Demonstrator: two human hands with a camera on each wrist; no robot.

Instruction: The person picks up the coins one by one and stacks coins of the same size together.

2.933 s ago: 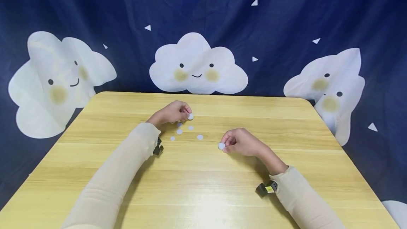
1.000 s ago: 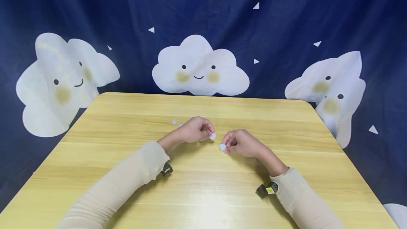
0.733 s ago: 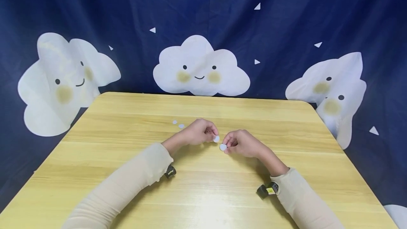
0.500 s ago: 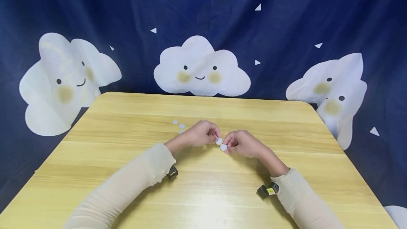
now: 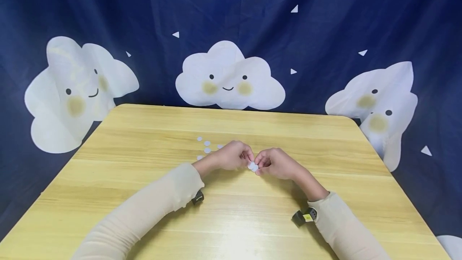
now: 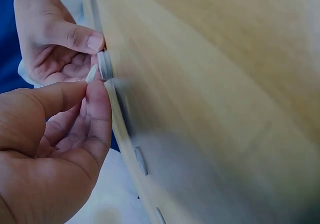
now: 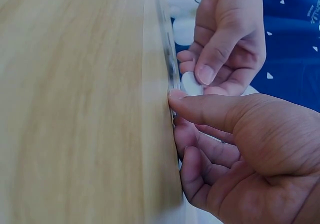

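In the head view my left hand (image 5: 234, 155) and right hand (image 5: 277, 164) meet near the middle of the wooden table. Between thumb and forefinger, my left hand pinches a small white round disc (image 6: 92, 74), tilted on edge. Right beside it, a short stack of white discs (image 6: 104, 65) sits at the tabletop, held by the fingertips of my right hand. From the right wrist, the pinched disc (image 7: 192, 84) shows its flat face, while my right thumb hides most of the stack.
Several loose white discs (image 5: 207, 150) lie on the table (image 5: 231, 212) left of my hands, partly behind my left wrist. A dark blue curtain (image 5: 151, 3) with white clouds hangs behind the far edge. Each wrist wears a black camera (image 5: 298, 218).
My left hand has brought a disc from the far left across to my right hand, where it now overlaps the stack. The right hand has stayed nearly in place.
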